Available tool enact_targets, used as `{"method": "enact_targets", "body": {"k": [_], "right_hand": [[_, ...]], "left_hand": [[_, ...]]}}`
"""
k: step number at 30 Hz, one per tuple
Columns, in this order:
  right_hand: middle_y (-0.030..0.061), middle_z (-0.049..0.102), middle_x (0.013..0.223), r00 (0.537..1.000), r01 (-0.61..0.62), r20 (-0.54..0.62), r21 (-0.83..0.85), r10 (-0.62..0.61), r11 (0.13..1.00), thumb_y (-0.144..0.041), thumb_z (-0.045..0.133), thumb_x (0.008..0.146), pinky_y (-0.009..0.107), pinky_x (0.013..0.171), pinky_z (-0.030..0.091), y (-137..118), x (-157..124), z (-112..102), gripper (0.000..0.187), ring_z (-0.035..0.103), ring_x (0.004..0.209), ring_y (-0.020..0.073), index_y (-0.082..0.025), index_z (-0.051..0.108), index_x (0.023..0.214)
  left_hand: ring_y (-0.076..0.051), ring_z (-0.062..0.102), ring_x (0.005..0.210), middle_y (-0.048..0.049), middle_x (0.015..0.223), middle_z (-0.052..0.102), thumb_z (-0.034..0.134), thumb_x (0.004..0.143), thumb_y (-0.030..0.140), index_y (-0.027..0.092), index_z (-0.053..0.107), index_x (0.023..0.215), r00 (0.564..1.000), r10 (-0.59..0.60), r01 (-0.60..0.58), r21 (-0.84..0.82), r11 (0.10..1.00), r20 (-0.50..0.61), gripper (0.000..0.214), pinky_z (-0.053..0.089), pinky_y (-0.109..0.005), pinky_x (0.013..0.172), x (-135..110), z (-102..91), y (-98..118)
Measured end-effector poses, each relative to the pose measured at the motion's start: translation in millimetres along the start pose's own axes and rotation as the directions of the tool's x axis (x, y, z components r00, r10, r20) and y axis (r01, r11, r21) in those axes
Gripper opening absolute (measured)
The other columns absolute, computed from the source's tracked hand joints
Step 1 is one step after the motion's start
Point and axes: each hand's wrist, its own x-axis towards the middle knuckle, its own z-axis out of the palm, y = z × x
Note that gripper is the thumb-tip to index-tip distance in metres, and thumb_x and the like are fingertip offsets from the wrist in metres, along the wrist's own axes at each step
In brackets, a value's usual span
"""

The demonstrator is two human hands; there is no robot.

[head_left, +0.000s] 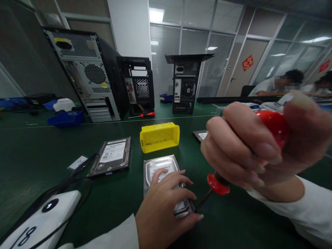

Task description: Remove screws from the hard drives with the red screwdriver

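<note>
A silver hard drive (pixel 164 162) lies on the green table in front of me. Over it curls my left hand (pixel 168 200), its fingers across the top and right side and the thumb at the near right corner, gripping the drive. My right hand (pixel 241 145) is closed around a red-handled screwdriver (pixel 218 185), raised to the right. The screwdriver slants down to the left, its thin shaft ending at the drive's near right corner beside my left thumb. Whether the tip sits in a screw is too small to tell. Part of the drive's label hides under my fingers.
Beyond the drive stands a yellow bin (pixel 160 138). Another hard drive (pixel 112 155) lies left, near a white device (pixel 44 221) with black cables. A third drive (pixel 199 135) is partly behind my right hand. Computer cases (pixel 109 76) and another screwdriver (pixel 147 114) are farther back; people sit right.
</note>
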Motion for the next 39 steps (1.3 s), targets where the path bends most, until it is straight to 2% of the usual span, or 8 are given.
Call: {"method": "enact_targets", "body": {"k": [5, 10, 15, 23, 27, 31, 33, 39], "right_hand": [[-0.0057, 0.033, 0.045, 0.997, -0.062, 0.049, -0.080, 0.066, 0.995, -0.058, 0.007, 0.082, 0.017, 0.037, 0.030, -4, -3, 5, 0.057, 0.033, 0.036, 0.0042, -0.020, 0.037, 0.050], [-0.0025, 0.047, 0.062, 0.999, -0.038, -0.001, -0.054, 0.038, 0.998, -0.054, 0.027, 0.087, 0.020, 0.047, 0.038, 0, -3, 1, 0.047, 0.044, 0.050, 0.0065, -0.019, 0.056, 0.074], [-0.0041, 0.051, 0.071, 0.995, -0.102, 0.001, 0.008, 0.102, 0.995, -0.045, 0.050, 0.083, 0.019, 0.052, 0.047, 1, -4, 0, 0.027, 0.052, 0.058, 0.0065, -0.020, 0.053, 0.074], [-0.0083, 0.047, 0.060, 0.985, -0.161, -0.066, -0.009, 0.160, 0.987, -0.023, 0.055, 0.076, 0.014, 0.041, 0.034, 1, -2, -2, 0.012, 0.040, 0.043, 0.0023, -0.022, 0.045, 0.081], [-0.0058, 0.039, 0.057, 0.978, -0.023, -0.208, -0.123, -0.003, 0.992, -0.027, 0.044, 0.072, 0.018, 0.039, 0.027, -15, 4, -5, 0.008, 0.036, 0.042, 0.0040, -0.020, 0.043, 0.072], [-0.0044, 0.034, 0.054, 0.936, 0.116, -0.290, -0.275, -0.197, 0.954, -0.021, 0.034, 0.084, 0.018, 0.035, 0.024, -20, 17, -19, 0.019, 0.032, 0.038, 0.0054, -0.019, 0.039, 0.066], [-0.0044, 0.035, 0.053, 0.932, 0.104, -0.312, -0.251, -0.182, 0.962, -0.018, 0.034, 0.086, 0.018, 0.035, 0.024, -13, 23, -26, 0.018, 0.031, 0.038, 0.0064, -0.019, 0.041, 0.070], [-0.0043, 0.039, 0.053, 0.967, 0.047, -0.247, -0.080, -0.066, 0.996, -0.023, 0.046, 0.080, 0.016, 0.036, 0.026, 17, 32, -36, 0.010, 0.034, 0.039, 0.0055, -0.018, 0.043, 0.073]], "left_hand": [[-0.026, 0.053, 0.114, 0.0031, 0.113, 0.064, 0.073, 0.072, 0.039, 0.032, 0.067, 0.099, 0.999, 0.002, -0.003, -0.018, 1.000, -0.034, 0.029, 0.020, -0.050, 0.105, 1, 0.4, 1], [-0.029, 0.051, 0.115, 0.0004, 0.116, 0.062, 0.072, 0.072, 0.041, 0.030, 0.065, 0.102, 0.999, -0.026, 0.026, -0.014, 1.000, -0.044, 0.032, 0.019, -0.053, 0.105, 1, 1.1, 0], [-0.032, 0.044, 0.122, -0.0051, 0.127, 0.055, 0.073, 0.070, 0.038, 0.028, 0.061, 0.110, 0.998, 0.010, -0.007, 0.045, 0.999, -0.062, 0.043, 0.023, -0.055, 0.104, 0, 0.0, 0], [-0.030, 0.047, 0.118, -0.0081, 0.128, 0.053, 0.073, 0.068, 0.035, 0.022, 0.046, 0.128, 0.998, -0.027, 0.031, 0.088, 0.996, -0.049, 0.067, 0.028, -0.051, 0.104, 2, -2.5, 1], [-0.032, 0.039, 0.127, -0.0113, 0.137, 0.045, 0.073, 0.066, 0.044, 0.018, 0.033, 0.139, 0.997, -0.075, 0.073, 0.100, 0.992, 0.014, 0.087, 0.022, -0.055, 0.108, 4, -3.7, -5], [-0.036, 0.034, 0.130, -0.0123, 0.143, 0.039, 0.068, 0.064, 0.063, 0.019, 0.028, 0.142, 0.990, -0.130, 0.126, 0.082, 0.989, 0.052, 0.098, 0.018, -0.060, 0.107, 10, -7.3, -11], [-0.036, 0.035, 0.129, -0.0114, 0.140, 0.043, 0.068, 0.065, 0.062, 0.020, 0.035, 0.139, 0.991, -0.127, 0.123, 0.073, 0.990, 0.042, 0.091, 0.020, -0.060, 0.106, 15, -9.6, -13], [-0.028, 0.049, 0.117, -0.0020, 0.114, 0.063, 0.067, 0.077, 0.044, 0.027, 0.065, 0.101, 1.000, -0.005, 0.005, 0.030, 1.000, -0.012, 0.030, 0.018, -0.052, 0.106, 26, -12.7, -23]]}}
